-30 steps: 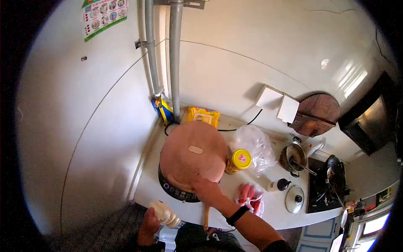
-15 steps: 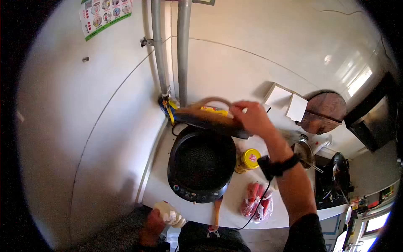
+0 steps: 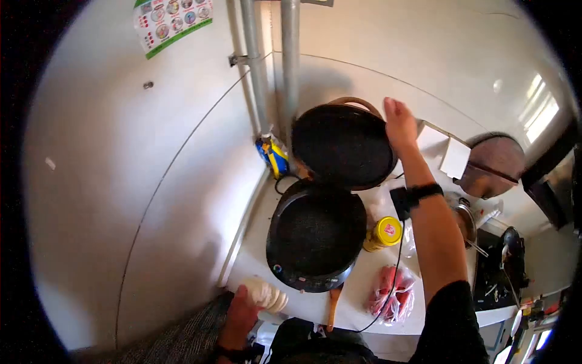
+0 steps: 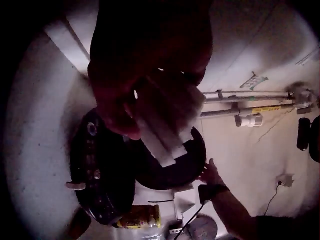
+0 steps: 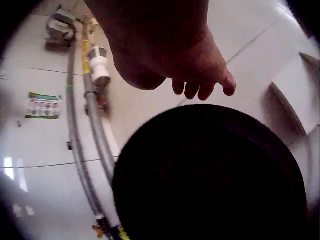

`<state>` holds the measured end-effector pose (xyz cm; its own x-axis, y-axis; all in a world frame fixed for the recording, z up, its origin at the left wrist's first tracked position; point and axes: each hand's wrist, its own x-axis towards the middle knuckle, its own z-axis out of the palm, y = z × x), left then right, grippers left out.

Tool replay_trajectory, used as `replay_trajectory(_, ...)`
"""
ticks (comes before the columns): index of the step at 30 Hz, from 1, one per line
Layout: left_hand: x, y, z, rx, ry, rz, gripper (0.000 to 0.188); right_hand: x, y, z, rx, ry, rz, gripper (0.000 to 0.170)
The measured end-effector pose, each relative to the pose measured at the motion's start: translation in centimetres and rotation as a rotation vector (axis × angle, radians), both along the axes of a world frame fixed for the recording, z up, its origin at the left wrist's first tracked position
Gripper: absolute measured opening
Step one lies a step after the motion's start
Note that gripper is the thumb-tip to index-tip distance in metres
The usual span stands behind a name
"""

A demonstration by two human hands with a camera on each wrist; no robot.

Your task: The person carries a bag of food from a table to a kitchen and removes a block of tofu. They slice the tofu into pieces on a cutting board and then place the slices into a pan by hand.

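A black electric baking pan [image 3: 315,233] sits on the counter with its round lid [image 3: 342,148] standing raised behind it, dark inner side facing me. My right hand [image 3: 401,126] is beside the lid's upper right rim, fingers loosely extended; in the right wrist view the fingertips [image 5: 205,91] are just above the lid's edge, holding nothing. Low at the counter's front left, my left hand [image 3: 242,312] grips a stack of pale, flat, dough-like pieces [image 3: 267,295]. In the left wrist view these pieces [image 4: 162,145] stick out from the dark fingers.
Right of the pan stand a yellow-lidded jar [image 3: 386,232] and a bag of red sausages [image 3: 393,294]. A wooden-handled utensil [image 3: 334,308] lies at the front edge. A blue-and-yellow packet [image 3: 274,156] is by the pipes. A cable hangs from my right wrist across the counter.
My right hand has lifted the lid from closed over the pan to upright at the back, and has come off its handle. The left hand still holds the pale stack at the counter's front.
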<state>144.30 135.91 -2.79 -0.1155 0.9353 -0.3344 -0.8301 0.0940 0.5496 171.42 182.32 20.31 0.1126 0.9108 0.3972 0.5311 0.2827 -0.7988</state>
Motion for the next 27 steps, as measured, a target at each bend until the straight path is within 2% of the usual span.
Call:
replay_trajectory(1,0.8,1.5,2.6,-0.053,0.228,-0.005,0.049,-0.1,-2.0,0.4,0.154,0.019,-0.010,0.047)
replay_trajectory(2,1.9,2.9,5.2,-0.147,0.633,-0.035,0.054,-0.8,-4.8,1.0,0.028,0.047,0.090,0.040)
replay_trajectory(3,2.1,3.6,5.2,-0.182,0.701,-0.033,0.057,-1.0,-7.7,0.8,-0.096,0.074,0.183,0.033)
replay_trajectory(4,2.2,4.2,5.2,-0.220,0.768,-0.033,0.060,-0.5,-9.2,-2.9,-0.092,0.054,0.397,0.028)
replay_trajectory(6,2.2,6.3,1.5,-0.164,0.226,0.020,0.064,-1.6,-18.8,-6.7,-0.545,-0.028,0.739,0.036)
replay_trajectory(8,2.7,7.0,2.4,-0.141,0.201,-0.032,0.064,-2.2,-24.6,-11.5,-0.855,-0.060,0.967,0.046)
replay_trajectory(9,3.3,7.3,3.0,-0.131,0.183,-0.070,0.064,-2.4,-26.6,-13.4,-0.920,-0.058,0.994,0.052)
replay_trajectory(10,4.1,7.9,3.2,-0.122,0.163,-0.113,0.064,-1.9,-28.7,-15.1,-0.740,-0.075,0.991,0.051)
replay_trajectory(11,5.1,7.9,2.8,-0.164,0.109,-0.073,0.063,-1.5,-29.4,-15.3,-0.742,-0.039,0.935,0.050)
replay_trajectory(14,5.6,7.7,1.8,-0.193,0.079,-0.137,0.062,-0.8,-31.1,-15.4,-0.731,0.075,0.790,0.047)
replay_trajectory(16,5.7,7.8,2.0,-0.138,0.196,-0.263,0.063,0.0,-31.8,-16.8,-0.762,0.070,0.781,0.050)
replay_trajectory(18,7.0,7.6,2.5,-0.252,0.161,-0.263,0.065,1.0,-32.5,-17.4,-0.783,0.061,0.749,0.052)
replay_trajectory(23,8.0,7.8,1.5,-0.175,0.317,-0.344,0.059,2.2,-33.6,-18.5,-0.819,0.078,0.619,0.052)
replay_trajectory(24,8.0,7.5,1.2,-0.178,0.345,-0.366,0.058,2.4,-33.7,-17.5,-0.892,0.091,0.593,0.052)
replay_trajectory(26,9.5,7.4,3.8,-0.160,0.289,-0.340,0.053,3.2,-33.9,-14.8,-1.048,0.115,0.544,0.052)
replay_trajectory(27,9.9,7.5,4.4,-0.207,0.210,-0.320,0.052,3.5,-34.7,-15.7,-0.930,0.147,0.565,0.051)
